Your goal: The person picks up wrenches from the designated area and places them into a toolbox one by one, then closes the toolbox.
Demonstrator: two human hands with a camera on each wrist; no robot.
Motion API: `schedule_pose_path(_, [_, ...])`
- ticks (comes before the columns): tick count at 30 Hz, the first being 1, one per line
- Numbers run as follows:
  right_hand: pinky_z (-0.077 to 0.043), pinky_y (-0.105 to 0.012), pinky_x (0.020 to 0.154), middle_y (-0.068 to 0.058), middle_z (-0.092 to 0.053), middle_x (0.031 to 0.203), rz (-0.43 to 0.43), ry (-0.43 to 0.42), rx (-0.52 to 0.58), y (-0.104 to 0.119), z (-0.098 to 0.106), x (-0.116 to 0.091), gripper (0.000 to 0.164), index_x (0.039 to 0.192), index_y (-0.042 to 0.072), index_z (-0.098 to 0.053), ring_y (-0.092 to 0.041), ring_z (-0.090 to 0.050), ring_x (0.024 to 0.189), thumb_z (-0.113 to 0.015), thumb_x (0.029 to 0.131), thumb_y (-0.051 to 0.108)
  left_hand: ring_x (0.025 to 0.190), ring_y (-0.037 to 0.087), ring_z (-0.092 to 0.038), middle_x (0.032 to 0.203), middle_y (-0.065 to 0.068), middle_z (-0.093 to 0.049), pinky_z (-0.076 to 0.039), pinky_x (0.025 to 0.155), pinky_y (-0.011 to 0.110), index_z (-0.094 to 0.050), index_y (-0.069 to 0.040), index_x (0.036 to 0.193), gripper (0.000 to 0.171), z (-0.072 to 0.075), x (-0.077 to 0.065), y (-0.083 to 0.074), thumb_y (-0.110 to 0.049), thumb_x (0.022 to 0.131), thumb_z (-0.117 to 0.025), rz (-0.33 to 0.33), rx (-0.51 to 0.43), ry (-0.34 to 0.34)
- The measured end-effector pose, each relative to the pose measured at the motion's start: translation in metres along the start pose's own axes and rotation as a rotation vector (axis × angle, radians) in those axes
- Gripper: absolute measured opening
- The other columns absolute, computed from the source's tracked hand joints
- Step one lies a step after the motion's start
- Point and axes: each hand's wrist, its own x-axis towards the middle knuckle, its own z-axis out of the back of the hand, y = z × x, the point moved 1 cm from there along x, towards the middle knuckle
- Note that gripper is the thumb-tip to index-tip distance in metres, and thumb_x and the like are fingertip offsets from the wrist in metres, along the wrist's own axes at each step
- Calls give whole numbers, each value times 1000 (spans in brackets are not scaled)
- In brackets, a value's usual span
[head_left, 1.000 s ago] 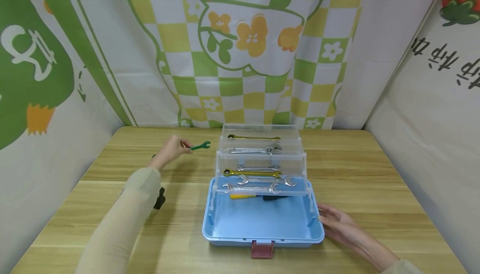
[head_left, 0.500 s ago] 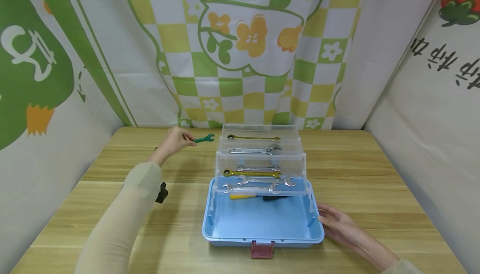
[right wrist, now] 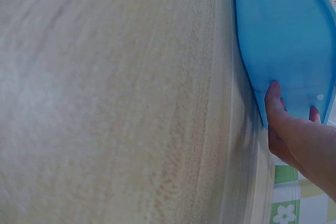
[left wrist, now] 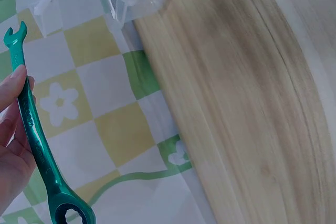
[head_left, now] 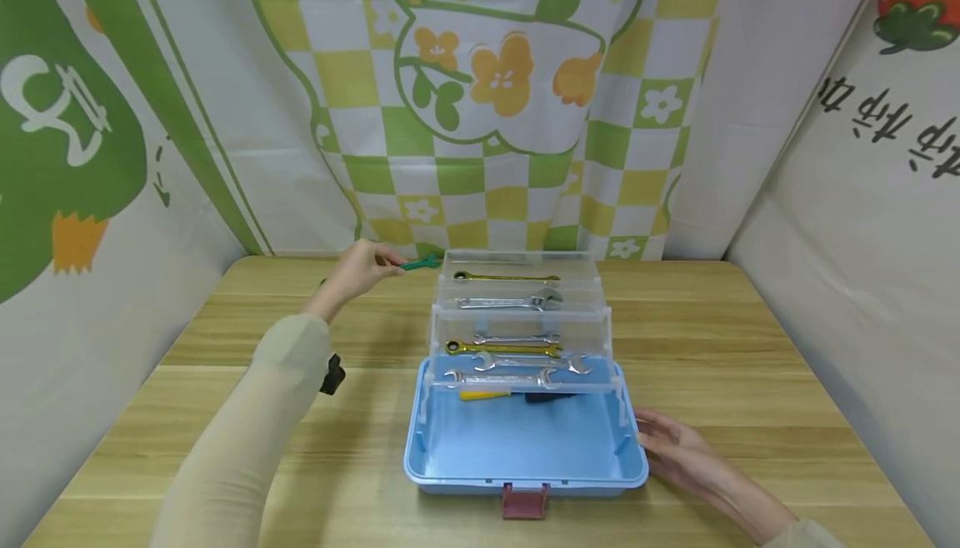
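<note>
My left hand [head_left: 363, 271] pinches a green ratcheting combination wrench [left wrist: 35, 132] between thumb and fingers, its open-ended head pointing toward the toolbox. The wrench is held up at the back left corner of the clear trays [head_left: 517, 321]. These trays stand raised in steps over the blue toolbox [head_left: 525, 444]. Laid across them are a gold ratcheting wrench [head_left: 506, 277], an adjustable wrench [head_left: 502, 303], a second gold wrench [head_left: 502, 348] and several silver open-ended wrenches [head_left: 502, 379]. My right hand [head_left: 678, 452] rests against the toolbox's right side, fingers [right wrist: 273, 98] touching the blue wall.
Below the lowest tray, a yellow handle [head_left: 483, 396] and a black handle [head_left: 547, 397] lie in the toolbox. A maroon latch [head_left: 523, 500] hangs at its front. The wooden table [head_left: 750, 348] meets a patterned curtain [head_left: 495, 181] behind. A black object [head_left: 332, 375] shows beside the left sleeve.
My left hand has moved away from me and to the right with the green wrench, bringing it to the back tray's corner. The right hand and toolbox have stayed in place.
</note>
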Motion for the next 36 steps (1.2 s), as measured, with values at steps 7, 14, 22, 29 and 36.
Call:
schedule_pose_path(7, [-36, -37, 96, -27, -23, 137, -7, -1, -8, 1, -1, 0, 66, 135, -11, -8, -16, -43, 114, -49, 91, 16, 71, 22, -55, 90, 18, -64, -45, 60, 29, -67, 2, 91, 13, -1, 7, -16, -4, 80, -63, -47, -39, -14])
schedule_pose_path(14, [-36, -37, 96, -24, -28, 135, -17, -6, 2, 1, 0, 0, 64, 135, -10, -10, -14, -45, 112, -49, 91, 15, 73, 25, -57, 87, 16, -65, -47, 63, 33, -68, 1, 91, 13, -5, 16, -31, -5, 81, -62, -85, -15, -24])
schedule_pose_path(22, [-36, -38, 96, -25, -26, 136, -14, -20, 1, 1, 0, 0, 65, 136, -9, -11, -16, -44, 113, -50, 90, 15, 74, 24, -57, 89, 16, -65, -48, 66, 34, -67, 1, 93, 14, -9, 28, -51, -3, 81, -61, -128, -16, -15])
schedule_pose_path(29, [-36, -38, 96, -26, -25, 137, -12, -15, -4, 2, 0, 0, 65, 135, -10, -10, -16, -44, 113, -50, 90, 15, 76, 23, -57, 90, 15, -65, -47, 68, 33, -67, 1, 94, 15, -14, 39, -70, -2, 81, -61, -176, -17, 14])
schedule_pose_path(36, [-35, -38, 96, -29, -22, 138, -16, -12, -14, 2, 0, -1, 67, 135, -11, -7, -18, -43, 115, -49, 91, 15, 77, 21, -56, 94, 14, -65, -46, 69, 32, -67, 1, 95, 16, -21, 50, -87, -4, 81, -62, -185, -14, 60])
